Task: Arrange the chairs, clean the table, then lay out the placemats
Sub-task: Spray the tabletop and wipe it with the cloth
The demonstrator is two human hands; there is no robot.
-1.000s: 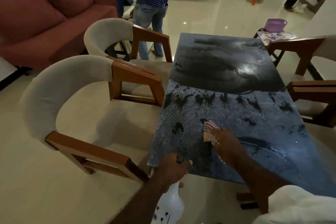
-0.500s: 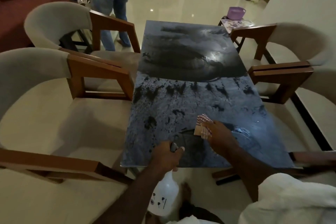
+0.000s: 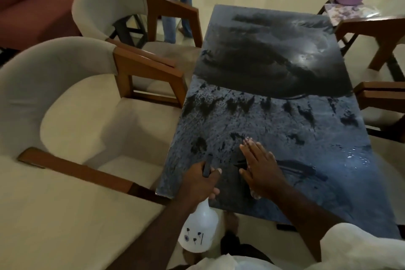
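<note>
Left grip (image 3: 200,182): clenched round the bottle (image 3: 200,231) neck, at the desk's (image 3: 285,120) near edge.
Right grip (image 3: 260,166): flat, fingers straight, pressing the cloth (image 3: 248,139) onto the desk.
Cloth: mostly hidden under that palm.

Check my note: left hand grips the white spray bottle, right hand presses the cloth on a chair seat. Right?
Head view: the right hand presses the cloth on the table, not a chair seat. The left hand does grip the spray bottle.
</note>
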